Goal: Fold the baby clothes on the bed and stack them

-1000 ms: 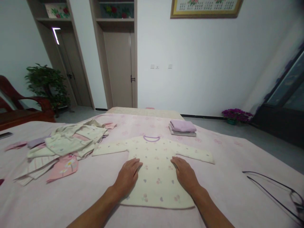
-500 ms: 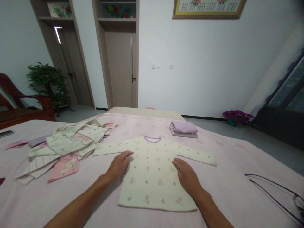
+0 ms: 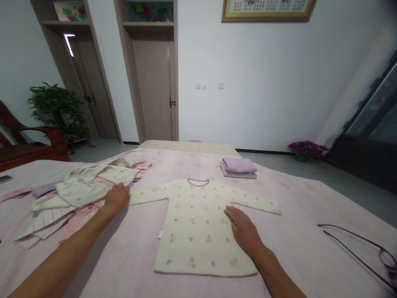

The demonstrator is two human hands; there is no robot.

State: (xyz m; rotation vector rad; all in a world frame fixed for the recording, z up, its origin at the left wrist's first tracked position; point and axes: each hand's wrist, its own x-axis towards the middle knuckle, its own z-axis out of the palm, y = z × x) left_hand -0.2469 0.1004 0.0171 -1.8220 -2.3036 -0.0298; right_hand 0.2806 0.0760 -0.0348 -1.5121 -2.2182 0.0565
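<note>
Head view: cream baby top (image 3: pixel 198 231) lay flat on pink bed (image 3: pixel 310 256), near middle, sleeves out, not folded yet. Right hand (image 3: pixel 245 229) flat, fingers spread, pressed on top's right side. Left hand (image 3: pixel 116 198) at left sleeve tip (image 3: pixel 136 198), beside messy clothes heap (image 3: pixel 77 190); pinching or not, could not tell. Two folded pieces (image 3: pixel 238 167) stacked far right. Heap not folded.

A small cream shirt (image 3: pixel 198 231) with long sleeves lies flat on the pink bed (image 3: pixel 310 248), with its lilac neckline towards the far wall. Little purple and pink prints are spread over it. Both sleeves are stretched out sideways. The right hand (image 3: pixel 243 229) rests flat on its right side. The left hand (image 3: pixel 116 198) is at the end of the left sleeve, perhaps on the cuff, just beside a loose pile of clothes (image 3: pixel 77 190).
</note>
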